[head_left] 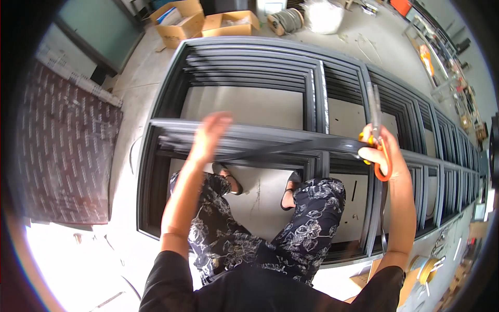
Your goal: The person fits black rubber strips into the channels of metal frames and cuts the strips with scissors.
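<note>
My right hand (387, 153) is closed around a pair of scissors (375, 112) with orange and yellow handles, the blades pointing away from me. The same hand grips a flat black strip (332, 143), which stretches left across the frames and also hangs down below the hand. My left hand (212, 132) is smeared by motion over the near left part of the frames, so its fingers are unclear. Beneath both hands lies a stack of dark grey metal frames (265, 130) with several crossbars, and my feet stand inside one opening.
Cardboard boxes (179, 31), a cable spool (286, 22) and a white wrapped bundle (323, 16) stand beyond the frames. A panel in printed brown film (67, 151) is at the left. A cluttered shelf (434, 65) runs along the right, and a yellow roll (429, 270) lies near right.
</note>
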Motion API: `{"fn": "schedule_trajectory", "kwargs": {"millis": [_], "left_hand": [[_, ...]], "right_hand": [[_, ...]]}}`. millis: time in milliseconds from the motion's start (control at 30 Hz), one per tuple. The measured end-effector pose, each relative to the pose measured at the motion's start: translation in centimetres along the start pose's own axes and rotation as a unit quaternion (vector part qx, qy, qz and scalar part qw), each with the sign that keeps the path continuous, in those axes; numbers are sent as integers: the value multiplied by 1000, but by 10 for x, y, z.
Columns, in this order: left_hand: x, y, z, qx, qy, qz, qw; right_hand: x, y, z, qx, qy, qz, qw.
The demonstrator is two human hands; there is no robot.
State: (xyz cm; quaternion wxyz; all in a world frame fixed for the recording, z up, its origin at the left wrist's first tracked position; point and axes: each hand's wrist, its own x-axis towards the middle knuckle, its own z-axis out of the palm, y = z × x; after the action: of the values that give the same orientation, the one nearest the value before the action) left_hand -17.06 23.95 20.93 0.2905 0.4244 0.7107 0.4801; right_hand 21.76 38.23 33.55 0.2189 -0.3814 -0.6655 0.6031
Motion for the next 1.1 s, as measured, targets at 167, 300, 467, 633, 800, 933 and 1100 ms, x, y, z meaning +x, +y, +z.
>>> {"fn": "schedule_trajectory", "kwargs": {"millis": [167, 300, 467, 633, 800, 933, 1100], "left_hand": [[-60, 101, 65, -95, -299, 211, 926], [-82, 80, 57, -220, -472, -31, 853], [-99, 61, 52, -316, -497, -75, 805], [-109, 50, 60, -380, -481, -96, 784], [-115, 29, 66, -390, -401, -120, 820], [-115, 11, 65, -412, -290, -147, 851], [-117, 16, 70, -366, -295, -135, 872]], "right_hand": [[-3, -13, 77, 41, -127, 66, 989], [-17, -7, 112, -19, -210, -1, 978], [-19, 0, 134, -35, -248, 37, 967], [-23, 13, 133, -32, -244, 9, 969], [-32, 20, 143, -102, 21, -266, 958], [-96, 32, 132, 72, 90, -228, 967], [-156, 100, 167, -7, 46, 84, 995]]}}
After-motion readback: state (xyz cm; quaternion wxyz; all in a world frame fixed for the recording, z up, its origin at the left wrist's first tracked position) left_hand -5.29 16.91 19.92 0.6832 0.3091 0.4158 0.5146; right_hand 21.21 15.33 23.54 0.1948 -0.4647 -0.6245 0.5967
